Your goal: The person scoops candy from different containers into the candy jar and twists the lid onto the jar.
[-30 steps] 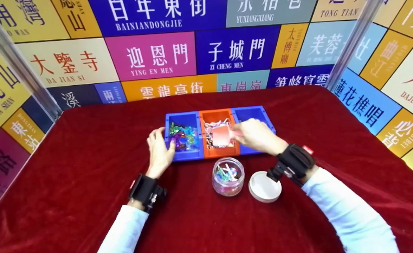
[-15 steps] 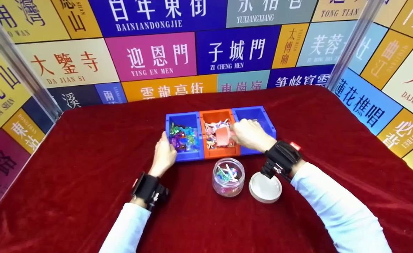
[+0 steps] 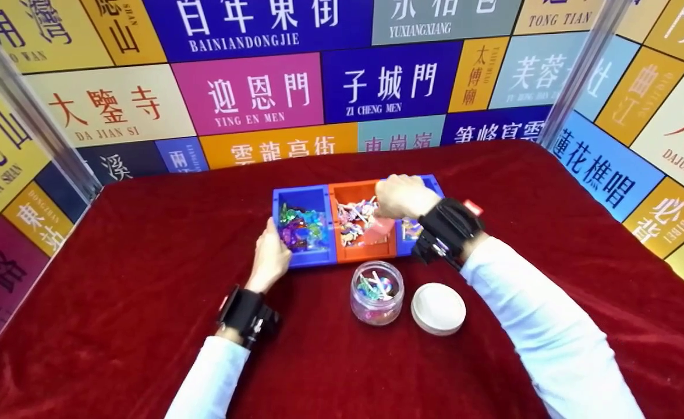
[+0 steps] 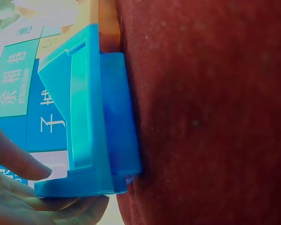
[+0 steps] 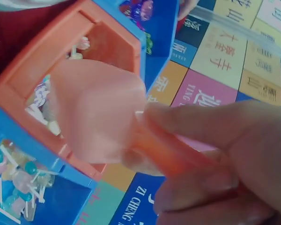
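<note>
In the head view my left hand [image 3: 270,256] grips the outer side of the left blue bin [image 3: 312,258]. The left wrist view shows the thumb inside the rim and fingers under the end. My right hand [image 3: 408,198] holds a pink scoop [image 5: 98,110] by its handle, its blade tilted down over the orange bin [image 3: 368,253]. Small lollipop-like charms [image 3: 350,218] lie in that bin. Shiny beads [image 3: 307,227] in green, purple and blue fill part of the left bin. The right blue bin [image 5: 61,201] has more small stick charms and is partly hidden by the right hand.
A glass jar [image 3: 376,314] stands in front of the bins with stick charms and beads inside. To its right lies a white lid [image 3: 438,308]. Red velvet cloth [image 3: 144,291] covers the table, and a printed panel [image 3: 248,93] rises behind it.
My right hand has shifted left and away from me, and the scoop tilts more steeply downward in the orange bin. The left hand drew slightly closer to me early on, then stayed at the bin.
</note>
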Tool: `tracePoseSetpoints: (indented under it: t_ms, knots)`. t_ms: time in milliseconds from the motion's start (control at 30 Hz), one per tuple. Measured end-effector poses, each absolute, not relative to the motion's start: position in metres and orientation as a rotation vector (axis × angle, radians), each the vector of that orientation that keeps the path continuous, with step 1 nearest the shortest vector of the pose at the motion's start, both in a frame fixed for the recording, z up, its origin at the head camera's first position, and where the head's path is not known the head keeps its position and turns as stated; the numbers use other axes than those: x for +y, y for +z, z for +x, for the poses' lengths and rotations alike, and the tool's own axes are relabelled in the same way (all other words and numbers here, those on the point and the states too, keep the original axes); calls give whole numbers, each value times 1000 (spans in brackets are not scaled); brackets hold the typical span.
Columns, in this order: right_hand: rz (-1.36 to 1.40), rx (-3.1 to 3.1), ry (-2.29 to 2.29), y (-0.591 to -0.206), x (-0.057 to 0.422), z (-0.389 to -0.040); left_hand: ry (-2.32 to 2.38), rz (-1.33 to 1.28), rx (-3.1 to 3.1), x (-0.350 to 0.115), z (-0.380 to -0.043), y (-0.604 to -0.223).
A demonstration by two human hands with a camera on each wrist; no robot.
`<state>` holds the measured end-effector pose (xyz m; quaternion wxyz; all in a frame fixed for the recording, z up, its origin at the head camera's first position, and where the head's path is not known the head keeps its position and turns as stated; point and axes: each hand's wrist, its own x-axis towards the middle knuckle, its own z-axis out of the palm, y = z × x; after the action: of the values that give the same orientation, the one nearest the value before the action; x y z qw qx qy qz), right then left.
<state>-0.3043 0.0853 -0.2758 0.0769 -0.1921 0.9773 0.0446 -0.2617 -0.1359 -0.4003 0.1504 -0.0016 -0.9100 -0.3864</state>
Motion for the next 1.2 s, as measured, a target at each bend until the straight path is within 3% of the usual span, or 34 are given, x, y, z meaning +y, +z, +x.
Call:
tracePoseSetpoints:
  t_ms: [500,1200]
  knots:
    - [-569,2828,36,-277,75,-339,-1044,28,-2667,-135,-261,-400]
    - [-580,2732,130,-303,55,-323,-1022,11,-2680,-136,-260,-400]
